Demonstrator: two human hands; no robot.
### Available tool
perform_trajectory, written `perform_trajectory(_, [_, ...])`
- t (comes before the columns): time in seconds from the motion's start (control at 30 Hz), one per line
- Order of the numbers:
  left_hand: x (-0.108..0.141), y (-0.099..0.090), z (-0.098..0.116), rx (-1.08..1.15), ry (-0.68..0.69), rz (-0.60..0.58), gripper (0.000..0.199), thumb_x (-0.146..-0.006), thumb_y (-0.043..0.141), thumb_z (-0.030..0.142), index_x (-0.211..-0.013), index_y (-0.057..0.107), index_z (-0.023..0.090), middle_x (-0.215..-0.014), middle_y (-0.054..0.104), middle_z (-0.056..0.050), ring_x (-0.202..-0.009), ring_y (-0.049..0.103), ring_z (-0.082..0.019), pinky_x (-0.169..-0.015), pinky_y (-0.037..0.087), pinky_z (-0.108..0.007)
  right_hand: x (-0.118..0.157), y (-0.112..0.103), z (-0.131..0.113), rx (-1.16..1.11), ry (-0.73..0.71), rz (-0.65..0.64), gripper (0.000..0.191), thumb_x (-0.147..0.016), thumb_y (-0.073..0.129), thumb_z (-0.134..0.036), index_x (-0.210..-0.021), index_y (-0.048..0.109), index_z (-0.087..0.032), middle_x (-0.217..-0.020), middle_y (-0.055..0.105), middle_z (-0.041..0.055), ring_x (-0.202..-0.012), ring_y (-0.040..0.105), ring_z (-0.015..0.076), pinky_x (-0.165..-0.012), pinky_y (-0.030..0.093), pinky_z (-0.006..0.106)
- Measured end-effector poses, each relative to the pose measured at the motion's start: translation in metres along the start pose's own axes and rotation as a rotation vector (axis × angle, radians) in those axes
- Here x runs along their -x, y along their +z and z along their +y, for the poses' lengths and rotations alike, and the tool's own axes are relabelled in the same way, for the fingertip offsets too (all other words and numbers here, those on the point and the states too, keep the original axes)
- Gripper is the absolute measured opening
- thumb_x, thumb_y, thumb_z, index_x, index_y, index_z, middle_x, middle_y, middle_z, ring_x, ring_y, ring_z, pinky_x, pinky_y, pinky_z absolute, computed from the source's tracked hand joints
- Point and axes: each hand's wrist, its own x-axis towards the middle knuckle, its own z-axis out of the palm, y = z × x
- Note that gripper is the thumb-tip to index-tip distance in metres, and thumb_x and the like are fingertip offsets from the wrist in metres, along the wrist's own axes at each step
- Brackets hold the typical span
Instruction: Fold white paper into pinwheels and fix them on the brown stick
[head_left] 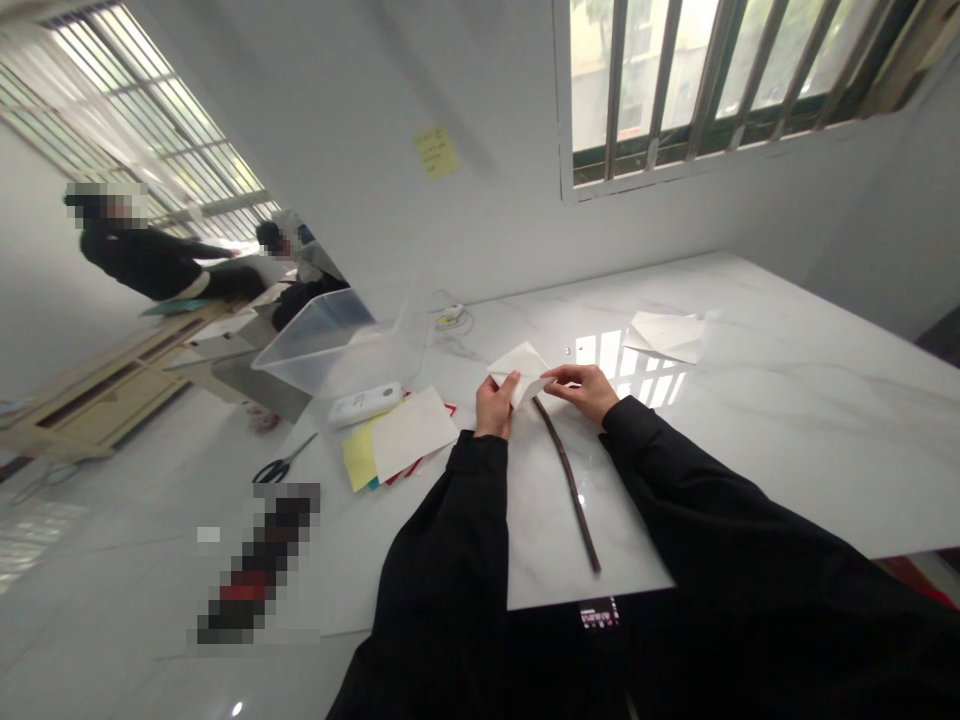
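Observation:
My left hand (495,406) and my right hand (581,390) pinch a folded sheet of white paper (521,368) from either side, above a white marble table (780,450). A thin dark brown stick (568,485) lies on the table below my hands, its upper end reaching just under the paper. Another folded white sheet (666,336) rests farther off to the right. To the left of my left hand lies a stack of cream, yellow and red paper (411,434).
Black-handled scissors (282,465), a white rectangular device (365,404) and a clear plastic bin (337,345) stand at the table's left side. A small white cable item (450,316) lies behind. Two people (150,255) stand beyond by a wooden cabinet.

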Motion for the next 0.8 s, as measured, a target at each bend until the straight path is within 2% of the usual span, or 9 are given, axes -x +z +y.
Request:
perform_trajectory(0.17, [0.003,0.002,0.002,-0.029,0.012,-0.042,0.055,-0.058,0.095,0.038,-0.103,0.074,0.014,-0.099,0.079,-0.009,-0.093,0.073,-0.023,-0.088,0.055,-0.035,0.000,0.002,0.000,0.018,-0.005,0.058,0.034,-0.079,0.078,-0.054,-0.086,0.082,-0.021,-0.097,0.081,0.0089,-0.094,0.073,0.0255,-0.080,0.058,0.035])
perform_trajectory(0.27, [0.005,0.004,0.005,-0.015,-0.011,-0.082,0.057,-0.057,0.095,0.037,-0.106,0.075,0.015,-0.097,0.079,-0.008,-0.094,0.074,-0.024,-0.089,0.056,-0.036,0.000,0.004,0.000,-0.026,-0.004,0.066,0.037,-0.079,0.079,-0.055,-0.089,0.080,-0.020,-0.088,0.078,0.0081,-0.082,0.070,0.0216,-0.077,0.056,0.035])
perform_trajectory(0.47, [0.009,0.006,0.010,-0.041,-0.072,-0.165,0.047,-0.060,0.091,0.036,-0.100,0.077,0.017,-0.091,0.079,-0.005,-0.096,0.074,-0.026,-0.082,0.056,-0.034,-0.004,0.008,0.006,-0.151,0.042,0.079,0.043,-0.072,0.081,-0.056,-0.090,0.068,-0.018,-0.071,0.067,0.0002,-0.062,0.059,0.0142,-0.065,0.051,0.031])
perform_trajectory(0.6, [0.009,0.005,0.010,-0.058,-0.079,-0.175,0.051,-0.059,0.090,0.034,-0.105,0.076,0.017,-0.094,0.078,-0.005,-0.095,0.073,-0.026,-0.081,0.056,-0.034,-0.005,0.007,0.012,-0.167,0.053,0.137,0.055,-0.070,0.083,-0.052,-0.109,0.064,-0.019,-0.069,0.064,-0.0047,-0.060,0.054,0.0127,-0.062,0.046,0.028])
perform_trajectory(0.7, [0.009,0.005,0.010,-0.068,-0.083,-0.177,0.052,-0.059,0.090,0.033,-0.106,0.076,0.016,-0.096,0.079,-0.006,-0.094,0.072,-0.026,-0.080,0.056,-0.034,-0.005,0.006,0.011,-0.191,0.083,0.113,0.062,-0.070,0.084,-0.050,-0.120,0.066,-0.018,-0.071,0.065,-0.0045,-0.060,0.053,0.0125,-0.061,0.045,0.028])
perform_trajectory(0.8, [0.009,0.005,0.010,-0.076,-0.094,-0.192,0.049,-0.059,0.089,0.034,-0.103,0.076,0.015,-0.096,0.079,-0.008,-0.095,0.073,-0.027,-0.080,0.056,-0.034,-0.004,0.007,0.007,-0.240,0.118,0.014,0.051,-0.069,0.084,-0.049,-0.106,0.073,-0.016,-0.080,0.072,0.0013,-0.065,0.058,0.0138,-0.065,0.047,0.029])
